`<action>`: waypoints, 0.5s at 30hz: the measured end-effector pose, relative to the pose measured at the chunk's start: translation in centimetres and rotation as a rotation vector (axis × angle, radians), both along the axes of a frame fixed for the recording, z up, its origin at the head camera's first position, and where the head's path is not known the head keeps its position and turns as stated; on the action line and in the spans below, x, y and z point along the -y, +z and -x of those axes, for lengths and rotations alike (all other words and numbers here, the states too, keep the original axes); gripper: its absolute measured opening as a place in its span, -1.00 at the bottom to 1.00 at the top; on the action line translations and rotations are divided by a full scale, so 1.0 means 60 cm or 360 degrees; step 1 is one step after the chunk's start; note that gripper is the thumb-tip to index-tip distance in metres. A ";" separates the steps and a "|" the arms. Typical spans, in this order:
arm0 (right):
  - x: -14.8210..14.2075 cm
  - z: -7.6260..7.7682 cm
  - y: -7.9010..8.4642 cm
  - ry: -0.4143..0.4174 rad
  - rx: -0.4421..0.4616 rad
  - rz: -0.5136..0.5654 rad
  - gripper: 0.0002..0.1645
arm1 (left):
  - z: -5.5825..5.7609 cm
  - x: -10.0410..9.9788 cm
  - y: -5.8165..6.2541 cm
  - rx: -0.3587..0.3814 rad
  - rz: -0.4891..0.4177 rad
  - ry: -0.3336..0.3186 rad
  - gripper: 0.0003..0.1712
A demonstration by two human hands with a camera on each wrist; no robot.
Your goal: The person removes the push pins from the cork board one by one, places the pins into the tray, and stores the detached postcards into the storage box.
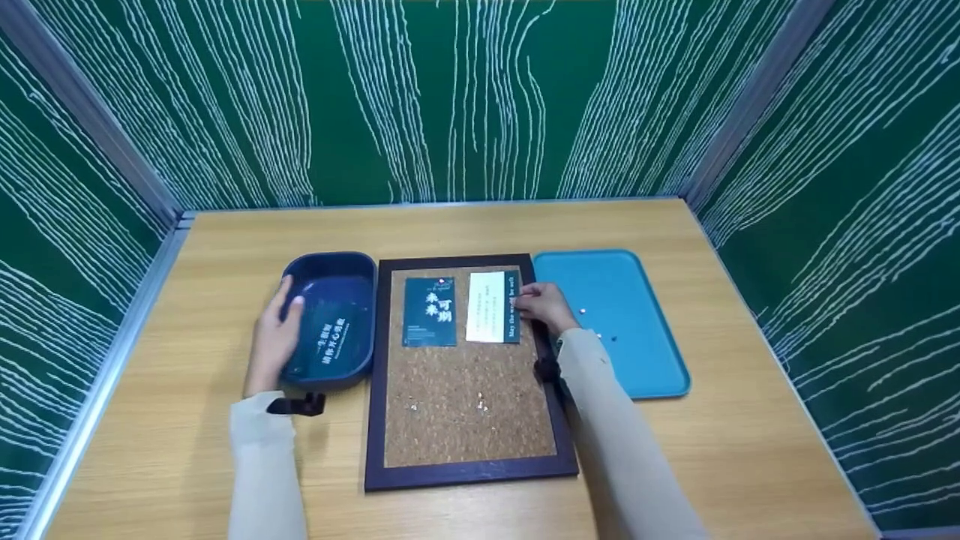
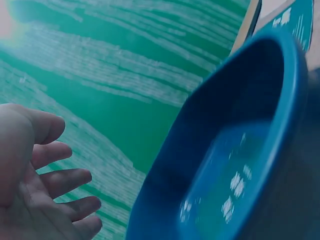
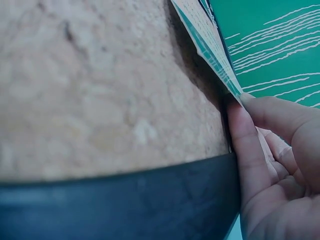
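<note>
A framed corkboard (image 1: 457, 375) lies on the table, with a dark green card (image 1: 430, 319) on its upper left. A small pin (image 1: 442, 281) shows near that card's top edge. On the upper right lies a white card with a green strip (image 1: 486, 311); my right hand (image 1: 546, 306) pinches its right edge between thumb and finger. The right wrist view shows this card's edge (image 3: 212, 57) lifted off the cork. My left hand (image 1: 276, 334) is beside the deep blue bin (image 1: 330, 256), fingers loosely spread and apart from its wall in the left wrist view. Another green card (image 1: 330, 341) lies in the bin.
To the board's right, partly under the right forearm, is a turquoise tray (image 1: 600, 281) holding a few small pins (image 1: 583, 310). Shiny little pins (image 1: 481, 403) are on the lower cork. Green patterned panels (image 1: 510, 97) enclose the wooden table (image 1: 450, 225) at back and sides.
</note>
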State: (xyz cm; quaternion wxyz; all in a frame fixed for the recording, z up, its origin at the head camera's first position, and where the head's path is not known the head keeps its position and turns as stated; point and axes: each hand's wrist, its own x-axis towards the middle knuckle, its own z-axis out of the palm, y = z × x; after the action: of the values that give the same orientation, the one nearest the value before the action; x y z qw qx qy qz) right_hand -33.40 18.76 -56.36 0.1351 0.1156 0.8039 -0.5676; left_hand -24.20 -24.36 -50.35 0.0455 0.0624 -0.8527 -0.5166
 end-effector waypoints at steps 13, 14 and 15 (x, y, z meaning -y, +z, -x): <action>0.000 0.001 0.000 -0.0004 -0.0001 0.0011 -0.68 | -0.019 0.065 -0.040 0.0320 -0.0325 0.0224 -0.35; 0.000 0.001 -0.001 -0.0006 -0.0005 0.0010 -0.68 | -0.018 0.066 -0.045 0.0334 -0.0339 0.0225 -0.35; 0.000 0.002 0.000 -0.0008 -0.0007 0.0011 -0.67 | -0.016 0.067 -0.051 0.0339 -0.0363 0.0233 -0.35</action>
State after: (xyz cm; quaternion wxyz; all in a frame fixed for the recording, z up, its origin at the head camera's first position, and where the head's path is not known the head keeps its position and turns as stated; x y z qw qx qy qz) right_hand -33.50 18.76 -56.39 0.1324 0.1158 0.8019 -0.5710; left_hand -23.23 -28.38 -53.42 -0.0150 0.1834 -0.7818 -0.5958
